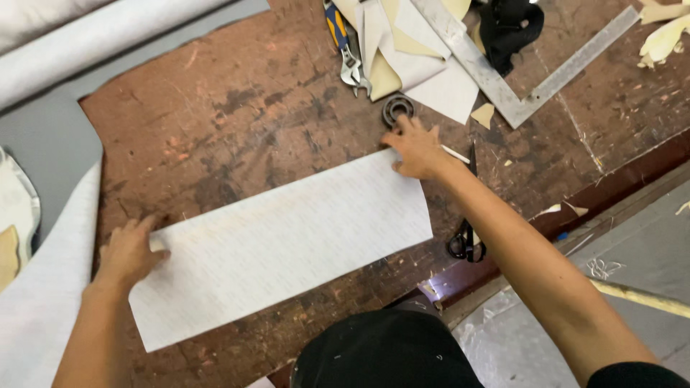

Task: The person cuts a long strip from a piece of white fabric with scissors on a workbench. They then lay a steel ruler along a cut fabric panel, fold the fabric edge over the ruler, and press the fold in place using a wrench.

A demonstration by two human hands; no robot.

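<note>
A long white sheet [287, 241] with a faint printed pattern lies flat on a worn brown table [237, 122]. My left hand [129, 251] presses on the sheet's left edge, fingers spread. My right hand [415, 147] rests on the sheet's far right corner, fingers apart and flat. A dark metal ring [397, 109] lies just beyond my right fingertips. Black-handled scissors [467, 230] lie under my right forearm, beside the sheet's right edge.
A metal square ruler [517, 93], an adjustable wrench with a blue and yellow handle [345, 50], pale cut scraps [424, 65] and a black object [510, 29] crowd the far side. White rolls [93, 36] and grey material [50, 136] lie at the left.
</note>
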